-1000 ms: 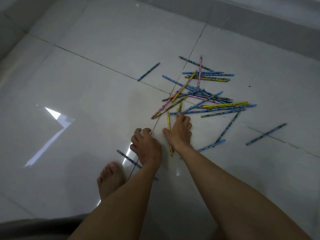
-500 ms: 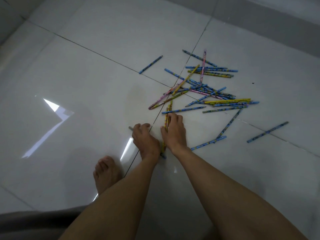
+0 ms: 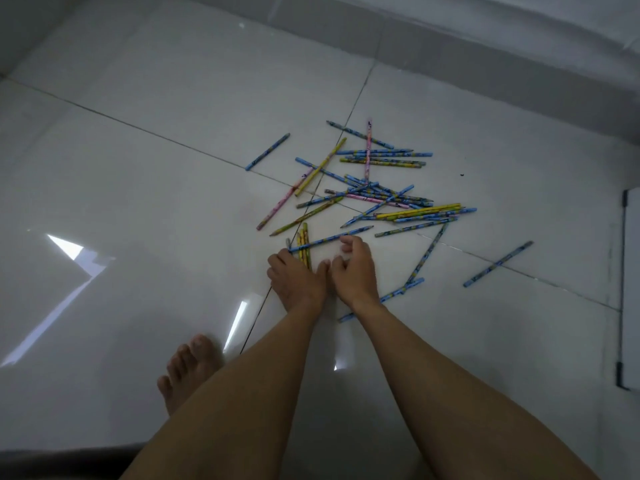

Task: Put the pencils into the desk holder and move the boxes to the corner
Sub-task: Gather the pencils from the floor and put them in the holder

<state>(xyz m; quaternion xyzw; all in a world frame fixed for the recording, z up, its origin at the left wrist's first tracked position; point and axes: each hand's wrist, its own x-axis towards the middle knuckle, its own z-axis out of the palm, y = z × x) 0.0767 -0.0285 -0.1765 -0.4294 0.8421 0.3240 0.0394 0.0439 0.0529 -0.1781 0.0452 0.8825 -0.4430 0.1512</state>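
The person is crouching over a glossy tiled floor [image 3: 145, 188], with both hands meeting at the near edge of a scatter of pencils [image 3: 381, 195]. The left hand [image 3: 298, 278] is lying knuckles-up on the floor with its fingers closing over the near ends of a few yellow pencils [image 3: 304, 242] lying side by side; whether they are fully clamped I cannot tell, since the fingers are hiding the contact. The right hand [image 3: 353, 268] is sitting just beside it, touching it at the thumb, fingers curled and partly apart, with the fingertips resting at one long blue pencil [image 3: 332, 239] that is crossing over the yellow ones.

The task is looking barely started. Most pencils are lying loose in a crossed heap just beyond the hands, and strays are lying apart: one blue pencil on the far left [image 3: 267, 151], one on the right [image 3: 498, 264], and two more on the near right by the right wrist. No desk holder and no boxes are showing anywhere in view; a flat white board [image 3: 630, 289] is lying at the right edge. A bare foot [image 3: 188, 368] is planted near left. Gathering, loading the holder and moving the boxes are all, in my judgement, remaining.
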